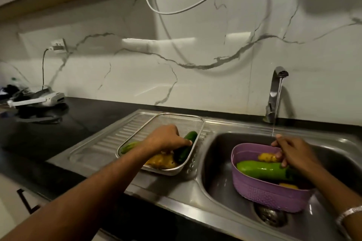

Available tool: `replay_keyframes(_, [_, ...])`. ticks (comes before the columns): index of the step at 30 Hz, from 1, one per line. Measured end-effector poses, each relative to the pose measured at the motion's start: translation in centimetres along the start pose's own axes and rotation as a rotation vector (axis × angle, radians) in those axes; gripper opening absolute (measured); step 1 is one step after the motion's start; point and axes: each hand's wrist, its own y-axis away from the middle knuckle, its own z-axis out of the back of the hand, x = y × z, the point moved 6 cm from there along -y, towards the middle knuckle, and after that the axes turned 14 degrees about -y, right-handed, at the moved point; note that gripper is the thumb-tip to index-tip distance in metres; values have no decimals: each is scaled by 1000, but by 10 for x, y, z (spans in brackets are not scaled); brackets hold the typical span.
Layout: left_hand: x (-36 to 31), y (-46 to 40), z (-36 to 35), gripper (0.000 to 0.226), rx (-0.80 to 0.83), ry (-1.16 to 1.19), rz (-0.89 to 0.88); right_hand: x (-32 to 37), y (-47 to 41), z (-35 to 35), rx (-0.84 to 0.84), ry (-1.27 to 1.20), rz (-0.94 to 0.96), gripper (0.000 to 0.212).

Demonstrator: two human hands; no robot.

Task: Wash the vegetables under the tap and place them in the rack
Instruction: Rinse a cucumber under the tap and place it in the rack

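A steel mesh rack (197, 123) stands on the sink's drainboard. In it lie a dark green cucumber (186, 146), a lighter green vegetable (129, 146) and a yellow one (162, 161). My left hand (166, 138) rests on the dark cucumber, fingers touching it. A purple basket (262, 191) sits in the sink basin and holds a large green zucchini (260, 169) and yellow pieces (266, 157). My right hand (291, 150) reaches into the basket, fingers on a yellow piece and the zucchini's end. The tap (275, 92) runs a thin stream just behind that hand.
The steel sink basin (219, 162) has a drain (271, 216) in front of the basket. A black countertop (58, 129) stretches left, with a plugged-in white appliance (37, 99) and cables at its far end. A white cord (156, 9) hangs against the marble backsplash.
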Motion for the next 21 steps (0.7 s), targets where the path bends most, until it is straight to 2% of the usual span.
replay_keyframes(4, [1,-2,-1,66,-27,-144,6,-3,-2,-2,22,3,-9,43])
replay_keyframes(8, [-1,-2,6,68,-31,-215,19,-5,-4,-2,31,14,-5,43])
replay_keyframes(12, [-28,2,25,51,-271,-211,-85,-9,-5,-4,33,49,-16,38])
replay_keyframes(15, [-70,8,34,41,-374,-128,-198,-9,-3,-4,33,111,-42,30])
replay_keyframes(18, [-124,5,33,37,-375,-57,-278,-20,-1,7,-29,228,-177,28])
replay_keyframes(20, [-156,-2,24,36,-348,-26,-330,-27,4,15,-64,333,-313,37])
replay_keyframes(21, [-176,-8,15,35,-314,-2,-362,-30,9,19,-29,357,-394,41])
